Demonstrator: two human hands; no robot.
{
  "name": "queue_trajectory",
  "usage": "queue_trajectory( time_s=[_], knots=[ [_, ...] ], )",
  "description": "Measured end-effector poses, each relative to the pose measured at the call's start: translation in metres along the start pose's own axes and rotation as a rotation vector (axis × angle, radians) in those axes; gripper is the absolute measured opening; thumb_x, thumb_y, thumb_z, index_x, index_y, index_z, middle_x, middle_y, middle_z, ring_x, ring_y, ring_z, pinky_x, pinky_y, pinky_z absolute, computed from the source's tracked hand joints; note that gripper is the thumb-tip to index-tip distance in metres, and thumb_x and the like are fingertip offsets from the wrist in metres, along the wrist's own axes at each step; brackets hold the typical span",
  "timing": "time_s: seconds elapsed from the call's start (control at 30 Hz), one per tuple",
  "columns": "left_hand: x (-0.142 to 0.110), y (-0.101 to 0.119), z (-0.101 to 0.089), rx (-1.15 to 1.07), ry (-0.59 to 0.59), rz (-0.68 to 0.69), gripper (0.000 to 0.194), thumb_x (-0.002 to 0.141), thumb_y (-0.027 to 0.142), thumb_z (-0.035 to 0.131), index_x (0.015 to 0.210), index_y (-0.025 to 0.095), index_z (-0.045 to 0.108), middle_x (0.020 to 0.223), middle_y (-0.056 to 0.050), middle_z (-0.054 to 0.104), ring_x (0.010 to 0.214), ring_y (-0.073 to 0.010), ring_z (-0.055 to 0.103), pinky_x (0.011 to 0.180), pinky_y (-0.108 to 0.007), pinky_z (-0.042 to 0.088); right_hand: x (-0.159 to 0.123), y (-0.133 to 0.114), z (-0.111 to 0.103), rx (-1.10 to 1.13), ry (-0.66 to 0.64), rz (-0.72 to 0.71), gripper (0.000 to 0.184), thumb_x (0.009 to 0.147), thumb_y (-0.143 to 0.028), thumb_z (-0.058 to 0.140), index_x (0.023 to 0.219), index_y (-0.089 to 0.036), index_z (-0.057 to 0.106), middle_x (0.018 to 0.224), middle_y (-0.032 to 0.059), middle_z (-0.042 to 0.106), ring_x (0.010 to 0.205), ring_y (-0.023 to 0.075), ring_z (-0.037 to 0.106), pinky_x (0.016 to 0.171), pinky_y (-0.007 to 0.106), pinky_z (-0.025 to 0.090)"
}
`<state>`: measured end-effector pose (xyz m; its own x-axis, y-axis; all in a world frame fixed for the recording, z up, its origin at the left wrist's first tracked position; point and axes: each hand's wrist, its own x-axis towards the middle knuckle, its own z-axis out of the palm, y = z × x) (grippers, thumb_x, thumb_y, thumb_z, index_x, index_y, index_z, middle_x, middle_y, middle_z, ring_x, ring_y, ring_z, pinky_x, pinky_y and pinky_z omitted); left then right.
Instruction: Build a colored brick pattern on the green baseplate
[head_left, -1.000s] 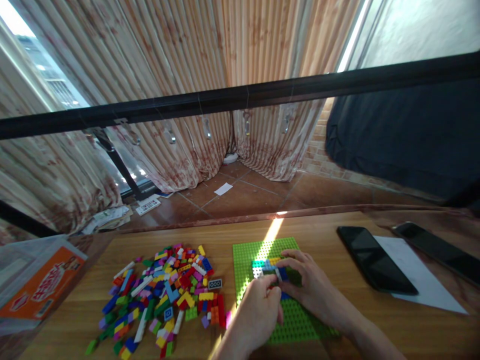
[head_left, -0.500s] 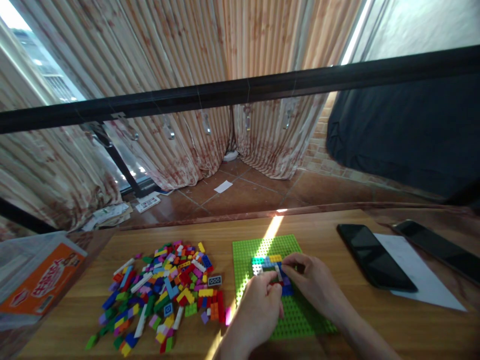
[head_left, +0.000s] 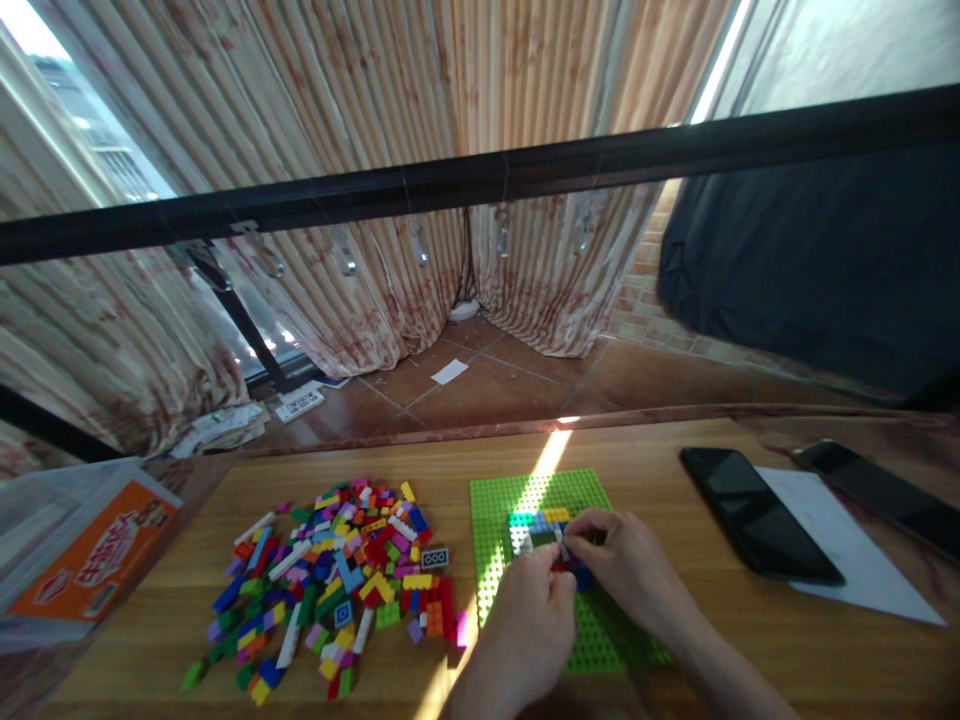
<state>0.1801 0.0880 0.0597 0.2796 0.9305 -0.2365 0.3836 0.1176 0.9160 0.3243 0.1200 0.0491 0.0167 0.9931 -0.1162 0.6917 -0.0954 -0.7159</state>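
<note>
Across the upper frame we see long pleated cream curtains with reddish-brown blotches [head_left: 337, 90], and below them, along the bottom, a wooden table with a light brown grain [head_left: 645, 480]. On its left half spreads a loose heap of multicoloured plastic toy bricks [head_left: 345, 570]; at lower centre lies a square green studded baseplate [head_left: 604, 640]. At the left edge stands a clear plastic box [head_left: 52, 500], and at lower right two black phones [head_left: 761, 515] lie near each other, by a white paper sheet [head_left: 866, 545].

Over the baseplate, our left hand [head_left: 534, 605] is mostly curled, its forefinger reaching the build's near side; we cannot tell whether it has hold of anything. Our right hand [head_left: 619, 560] has thumb and forefinger drawn together at the build's right side; any brick between them is too small to make out.

Smaller still, the low build of teal, light blue, yellow, white and blue bricks [head_left: 540, 520] sits on the baseplate, partly hidden by our fingers. We judge it an early stage: much of the baseplate is bare and most bricks lie loose.

On the box, an orange label [head_left: 97, 560] bears white lettering, too blurred for us to read.
</note>
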Motion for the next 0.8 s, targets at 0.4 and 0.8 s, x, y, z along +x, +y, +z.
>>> queue_trajectory(
  time_s=[0.4, 0.8],
  knots=[
    [-0.002, -0.003, 0.006, 0.033, 0.058, 0.021, 0.032, 0.082, 0.024, 0.045, 0.107, 0.018, 0.065, 0.075, -0.008, 0.068, 0.082, -0.025, 0.06, 0.07, -0.031, 0.042, 0.001, 0.006, 0.001, 0.062, -0.041, 0.023, 0.018, 0.073, -0.027, 0.054, 0.067, -0.021, 0.071, 0.069, 0.0013, 0.072, 0.068, 0.0188, 0.065, 0.061, 0.026, 0.043],
    [-0.003, -0.012, 0.015, 0.139, 0.049, 0.05, 0.04, 0.083, 0.021, 0.043, 0.12, 0.017, 0.057, 0.106, -0.014, 0.067, 0.096, -0.0264, 0.061, 0.081, -0.034, 0.042, 0.003, 0.008, 0.004, 0.032, 0.004, 0.02, 0.016, 0.071, -0.025, 0.056, 0.065, -0.021, 0.071, 0.067, 0.0023, 0.073, 0.066, 0.0199, 0.066, 0.059, 0.026, 0.044]
  ],
)
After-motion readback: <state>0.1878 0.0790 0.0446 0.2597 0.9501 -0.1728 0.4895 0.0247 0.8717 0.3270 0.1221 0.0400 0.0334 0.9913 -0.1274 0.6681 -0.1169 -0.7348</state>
